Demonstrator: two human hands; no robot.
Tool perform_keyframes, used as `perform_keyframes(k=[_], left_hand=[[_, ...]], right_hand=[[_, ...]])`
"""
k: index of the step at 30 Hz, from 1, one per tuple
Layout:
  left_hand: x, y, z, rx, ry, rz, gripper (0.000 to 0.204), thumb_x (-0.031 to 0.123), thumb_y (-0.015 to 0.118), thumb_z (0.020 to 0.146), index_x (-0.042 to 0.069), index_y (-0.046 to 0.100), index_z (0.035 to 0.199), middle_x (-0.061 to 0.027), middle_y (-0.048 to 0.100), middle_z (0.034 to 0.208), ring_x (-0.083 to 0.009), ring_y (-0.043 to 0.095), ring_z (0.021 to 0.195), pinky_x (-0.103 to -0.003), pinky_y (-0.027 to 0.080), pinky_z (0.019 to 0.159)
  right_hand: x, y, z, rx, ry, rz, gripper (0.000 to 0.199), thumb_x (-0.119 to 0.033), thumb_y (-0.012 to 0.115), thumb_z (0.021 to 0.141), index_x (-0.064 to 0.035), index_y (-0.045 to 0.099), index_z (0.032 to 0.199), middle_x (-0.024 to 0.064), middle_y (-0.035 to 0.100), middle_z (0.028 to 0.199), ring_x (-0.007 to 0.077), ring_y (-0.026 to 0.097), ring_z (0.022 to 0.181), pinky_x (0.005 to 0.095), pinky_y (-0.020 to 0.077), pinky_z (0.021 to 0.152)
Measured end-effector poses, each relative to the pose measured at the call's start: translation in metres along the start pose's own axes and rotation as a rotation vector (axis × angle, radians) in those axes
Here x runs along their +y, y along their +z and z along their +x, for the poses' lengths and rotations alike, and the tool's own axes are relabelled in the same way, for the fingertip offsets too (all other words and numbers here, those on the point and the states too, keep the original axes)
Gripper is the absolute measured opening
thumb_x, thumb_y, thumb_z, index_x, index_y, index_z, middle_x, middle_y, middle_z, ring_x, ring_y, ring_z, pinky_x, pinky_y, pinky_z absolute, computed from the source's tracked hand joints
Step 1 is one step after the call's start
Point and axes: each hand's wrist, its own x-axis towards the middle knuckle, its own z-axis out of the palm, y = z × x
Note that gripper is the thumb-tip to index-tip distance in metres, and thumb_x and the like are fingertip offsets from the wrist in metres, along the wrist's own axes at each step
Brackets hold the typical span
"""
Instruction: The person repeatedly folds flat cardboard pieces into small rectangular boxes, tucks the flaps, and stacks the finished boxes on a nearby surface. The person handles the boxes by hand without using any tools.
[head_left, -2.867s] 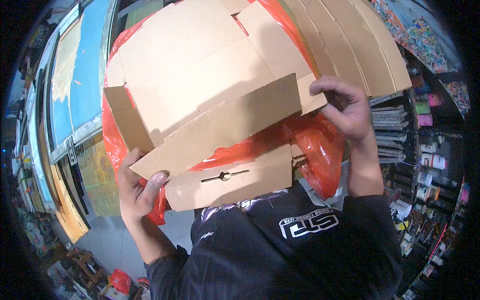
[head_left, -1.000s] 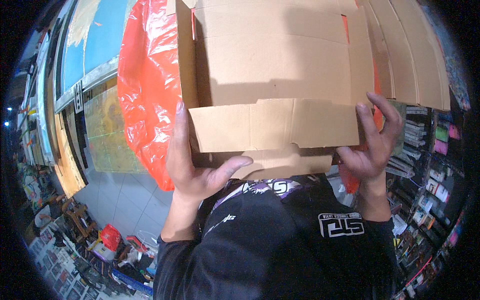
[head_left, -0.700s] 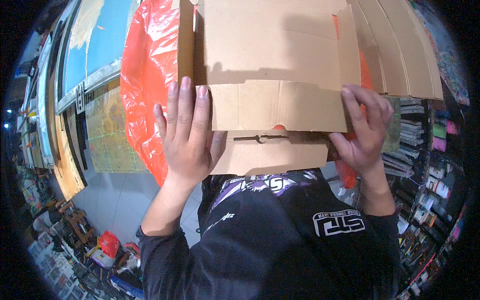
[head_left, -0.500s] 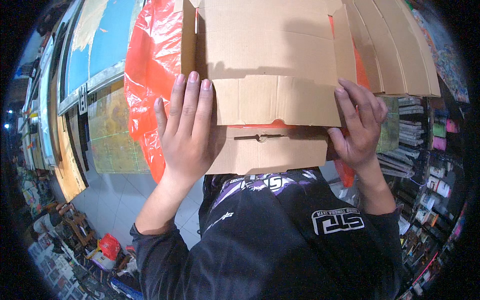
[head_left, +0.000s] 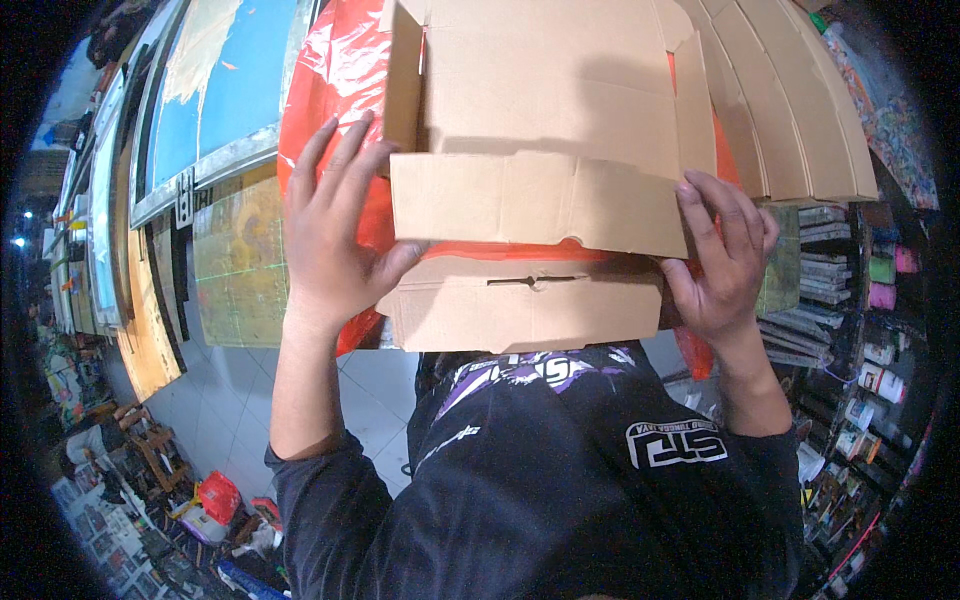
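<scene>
A brown cardboard box [head_left: 520,110], partly folded, lies before me with its side walls raised. Its near wall [head_left: 520,200] stands across the front. A flap with a slit [head_left: 530,310] extends from below it toward my body. My left hand [head_left: 335,230] is open beside the box's near left corner, fingers spread, thumb by the left end of the near wall. Fingers and thumb of my right hand [head_left: 725,255] are closed on the right end of that wall. Red plastic sheet [head_left: 335,60] lies under the box and shows between the near wall and the flap.
A stack of flat cardboard pieces [head_left: 800,110] lies at the far right. Blue-faced framed panels [head_left: 215,90] lean at the left, near a yellowish gridded mat [head_left: 240,265]. Racks with many small items [head_left: 880,370] stand at the right. Clutter, including a red bag [head_left: 218,497], covers the lower left floor.
My left hand has moved left off the near wall and spread its fingers. That wall's left end now shows uncovered, with a wider red gap below it. My right hand keeps its hold.
</scene>
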Motion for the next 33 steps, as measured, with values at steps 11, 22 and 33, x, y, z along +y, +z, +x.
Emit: perform_keyframes(k=[11,22,33], left_hand=[[0.003,0.009,-0.013,0.037,-0.055,-0.431,0.072,0.014,0.068,0.071,0.0,0.04,0.136,-0.0246,0.036,0.141,-0.0382,0.038,0.129,-0.045,0.032,0.106],[0.027,0.004,-0.031,-0.054,0.04,-0.721,0.059,0.025,0.08,0.063,-0.001,0.06,0.113,-0.0199,0.047,0.136,-0.0406,0.034,0.132,-0.048,0.028,0.107],[0.04,0.001,-0.04,-0.138,0.051,-0.199,0.05,0.058,0.054,0.082,0.014,0.067,0.102,-0.0126,0.058,0.122,-0.0304,0.048,0.121,-0.056,0.02,0.106]], right_hand=[[0.004,0.0,0.0,-0.014,-0.019,0.032,0.067,-0.027,0.067,0.066,-0.0107,0.052,0.129,0.0082,0.051,0.128,0.0288,0.046,0.116,0.045,0.0293,0.095],[0.016,0.01,-0.015,0.1,-0.127,0.206,0.056,-0.015,0.059,0.066,-0.007,0.056,0.121,0.0113,0.057,0.121,0.0337,0.048,0.113,0.0456,0.0351,0.1],[0.011,0.003,-0.016,0.002,-0.09,0.077,0.055,-0.037,0.068,0.073,-0.0142,0.056,0.121,0.011,0.057,0.121,0.0334,0.05,0.111,0.0459,0.0371,0.091]])
